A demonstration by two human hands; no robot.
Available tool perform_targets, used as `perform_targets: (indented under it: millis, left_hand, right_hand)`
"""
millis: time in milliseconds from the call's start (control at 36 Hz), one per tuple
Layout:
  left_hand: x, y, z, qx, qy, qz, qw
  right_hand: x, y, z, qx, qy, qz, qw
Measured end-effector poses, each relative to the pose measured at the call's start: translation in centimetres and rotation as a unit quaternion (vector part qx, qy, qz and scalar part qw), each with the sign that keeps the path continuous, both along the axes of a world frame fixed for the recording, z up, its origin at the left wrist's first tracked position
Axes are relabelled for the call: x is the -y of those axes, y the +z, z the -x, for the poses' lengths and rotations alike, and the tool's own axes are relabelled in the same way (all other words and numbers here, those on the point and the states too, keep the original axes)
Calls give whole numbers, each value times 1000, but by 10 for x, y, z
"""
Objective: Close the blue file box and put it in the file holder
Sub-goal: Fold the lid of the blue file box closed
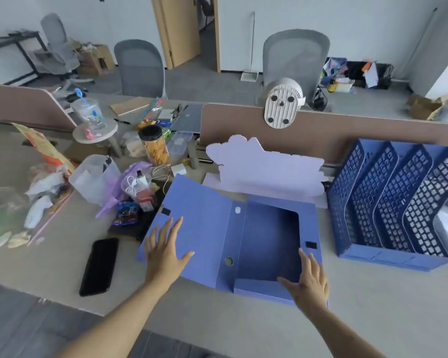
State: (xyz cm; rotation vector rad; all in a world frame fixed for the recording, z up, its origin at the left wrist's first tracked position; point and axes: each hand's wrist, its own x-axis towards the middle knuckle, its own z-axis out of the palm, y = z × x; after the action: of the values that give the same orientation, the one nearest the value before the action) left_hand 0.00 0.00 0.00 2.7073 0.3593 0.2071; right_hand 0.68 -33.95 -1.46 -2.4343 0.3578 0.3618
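I am looking down at the blue file box (267, 244) lying open and flat on the desk (373, 306), straight ahead of me. Its lid (192, 228) is folding out to my left, so the opened box is stretching left to right across the desk, with that long run tilting a little away from me on the left end. The tray part is sitting on the right, its open side facing up. A black fastener patch (311, 244) is showing on the tray's right wall and another (165, 211) near the lid's far left edge.

My left hand (166, 251) is lying palm down on the near left part of the lid, fingers spread and pointing away from me; it is pressing flat, not gripping. My right hand (311, 280) is resting on the near right corner of the tray, fingers spread over the wall, thumb reaching left along the front flap; it is not pinching anything that I can see.

The file holder (388, 202), dark blue with lattice dividers, is standing just beside the box on the right, its slots opening upward. A black phone (98, 266) is lying face down to the left of the lid, near my left hand but apart from it. A pale lilac cut-out board (264, 171) is standing just behind the box.
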Motion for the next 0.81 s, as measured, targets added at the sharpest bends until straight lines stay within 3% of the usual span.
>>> perform_targets:
  millis: [167,278,500,806]
  left_hand:
    - [-24,7,15,-73,143,38,986]
    - [-32,14,17,-67,179,111,975]
    - [-22,28,21,87,142,265,950]
    - [37,65,12,139,-3,317,938]
  right_hand:
    - [1,-3,-8,-75,-9,67,995]
    - [5,-12,-10,-103,-40,30,993]
    - [8,-16,-9,-63,-31,-5,998]
    - [23,-28,-4,-20,20,-23,999]
